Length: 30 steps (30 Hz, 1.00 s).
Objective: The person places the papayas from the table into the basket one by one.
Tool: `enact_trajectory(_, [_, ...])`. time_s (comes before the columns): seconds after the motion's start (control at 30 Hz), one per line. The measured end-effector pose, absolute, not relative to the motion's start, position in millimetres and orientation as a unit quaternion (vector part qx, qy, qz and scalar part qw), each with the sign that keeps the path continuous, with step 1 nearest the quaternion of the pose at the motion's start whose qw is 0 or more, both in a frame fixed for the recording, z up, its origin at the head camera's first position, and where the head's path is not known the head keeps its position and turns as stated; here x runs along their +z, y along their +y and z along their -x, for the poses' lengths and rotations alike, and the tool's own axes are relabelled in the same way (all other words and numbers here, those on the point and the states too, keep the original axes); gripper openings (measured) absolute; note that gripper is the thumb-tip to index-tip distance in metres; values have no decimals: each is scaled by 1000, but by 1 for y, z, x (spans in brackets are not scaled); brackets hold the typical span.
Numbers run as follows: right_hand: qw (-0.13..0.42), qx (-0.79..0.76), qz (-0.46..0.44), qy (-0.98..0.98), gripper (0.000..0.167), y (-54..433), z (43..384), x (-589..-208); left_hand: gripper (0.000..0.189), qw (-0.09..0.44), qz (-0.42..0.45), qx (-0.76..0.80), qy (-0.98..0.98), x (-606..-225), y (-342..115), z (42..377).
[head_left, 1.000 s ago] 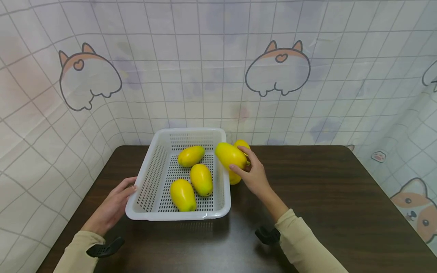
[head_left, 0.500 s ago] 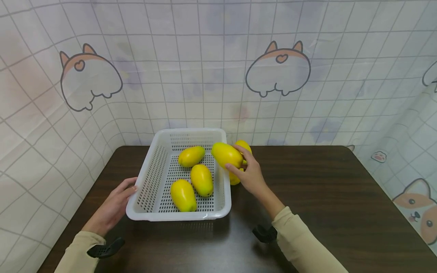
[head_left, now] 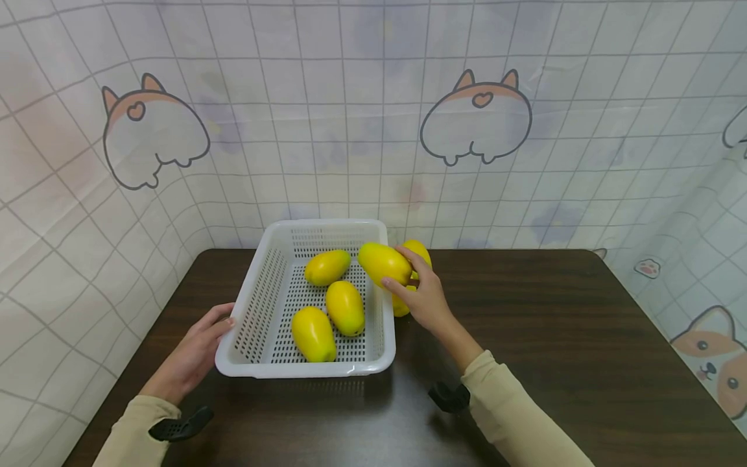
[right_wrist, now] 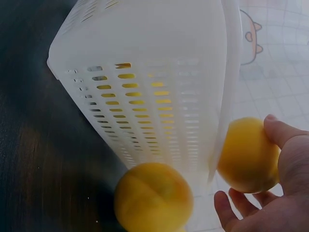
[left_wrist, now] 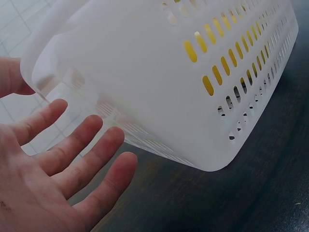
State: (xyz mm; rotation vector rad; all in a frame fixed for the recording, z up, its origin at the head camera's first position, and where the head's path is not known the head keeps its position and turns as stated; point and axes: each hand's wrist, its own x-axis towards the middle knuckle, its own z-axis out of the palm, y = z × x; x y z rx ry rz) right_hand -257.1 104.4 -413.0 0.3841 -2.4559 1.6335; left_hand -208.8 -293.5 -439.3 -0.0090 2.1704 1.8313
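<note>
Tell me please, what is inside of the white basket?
Three yellow fruits lie on the holed floor of the basket. The right hand holds another yellow fruit at the right rim. The floor directly beneath the three is covered and cannot be seen.

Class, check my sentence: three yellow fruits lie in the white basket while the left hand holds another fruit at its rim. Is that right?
Not the left hand: the head view shows the right hand holding the other fruit at the rim. Three yellow fruits do lie in the white basket.
</note>
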Motion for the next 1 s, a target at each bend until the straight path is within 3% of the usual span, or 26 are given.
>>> enact_trajectory(1.0, [76,544,-163,-820,67,96,267,-418,53,149,4,633,760,-441,-294,209])
